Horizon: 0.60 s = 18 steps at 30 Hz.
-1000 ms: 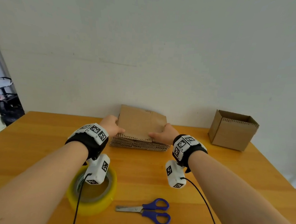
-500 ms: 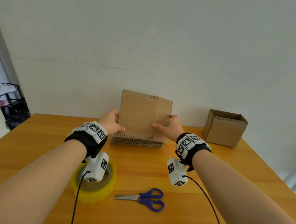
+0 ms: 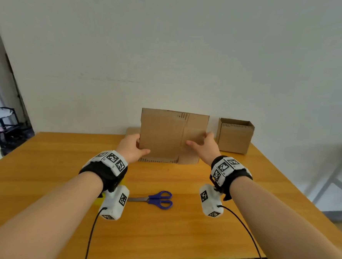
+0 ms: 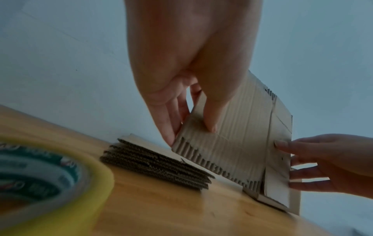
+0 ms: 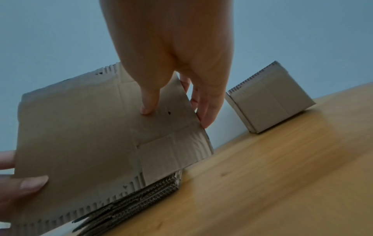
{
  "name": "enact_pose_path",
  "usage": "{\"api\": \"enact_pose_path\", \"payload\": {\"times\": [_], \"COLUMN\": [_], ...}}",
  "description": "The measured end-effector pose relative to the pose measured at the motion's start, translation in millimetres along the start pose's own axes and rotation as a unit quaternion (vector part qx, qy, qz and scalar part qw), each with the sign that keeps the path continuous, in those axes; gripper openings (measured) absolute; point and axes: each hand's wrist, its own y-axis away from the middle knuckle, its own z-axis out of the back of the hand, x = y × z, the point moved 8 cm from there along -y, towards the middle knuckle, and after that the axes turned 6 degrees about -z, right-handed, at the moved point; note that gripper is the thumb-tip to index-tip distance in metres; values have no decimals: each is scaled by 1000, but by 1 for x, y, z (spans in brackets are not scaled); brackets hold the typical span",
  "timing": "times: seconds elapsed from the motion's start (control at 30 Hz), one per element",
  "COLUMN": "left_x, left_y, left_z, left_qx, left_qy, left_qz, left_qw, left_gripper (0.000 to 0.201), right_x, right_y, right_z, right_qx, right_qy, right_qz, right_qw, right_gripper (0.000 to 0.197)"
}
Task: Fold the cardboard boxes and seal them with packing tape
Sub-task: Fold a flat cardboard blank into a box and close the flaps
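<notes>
A flat box blank [image 3: 171,136] is held upright above the stack [image 4: 155,166] at the far edge of the table [image 3: 179,240]; a second ago it was only being tilted up from the stack's top, and half a second ago its lower edge was still close to the pile, so it has now been lifted clear and brought toward the person. The left hand [image 3: 132,149] is closed on the blank's left edge, thumb on the near face and fingers behind; the right hand [image 3: 204,148] is closed on the right edge in the same pinch, its thumb pressed beside a crease. The blank is still collapsed, no panels having been opened. One box [image 3: 235,135] already stands erected at the far right, its top open. The tape [image 4: 46,175] lies under the left wrist and the scissors [image 3: 155,199] between the forearms, both untouched. With one blank separated from the pile, the step in hand is judged to be its squaring into a tube; flap folding and taping remain to be done
</notes>
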Motion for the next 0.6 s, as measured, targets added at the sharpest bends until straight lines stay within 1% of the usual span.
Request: {"api": "enact_pose_path", "payload": {"times": [0.1,0.17,0.2,0.3,0.33,0.43,0.6], "left_x": [-5,-6,-7,-6,-5,1,3], "left_y": [14,21,24,28,28,28,29], "left_z": [-9,-12,-14,-19,-21,-29,-38], "left_qx": [-20,-29,-34,-49,-51,-42,-39], "left_qy": [-10,-21,-19,13,23,44,54], "left_qz": [1,6,7,8,11,34,46], "left_qw": [1000,999,999,999,998,998,997], "left_gripper": [23,21,22,38,41,40,41], "right_x": [-11,-16,-18,-25,-27,-33,-40], "right_y": [14,21,23,29,31,35,38], "right_z": [5,8,9,11,12,11,6], "right_qx": [-2,-2,-1,2,4,11,19], "right_qy": [2,1,1,-2,-3,-5,-26], "right_qz": [-2,-2,-4,-12,-15,-24,-36], "right_qw": [1000,1000,1000,1000,1000,1000,999], "right_gripper": [77,76,76,77,77,74,72]}}
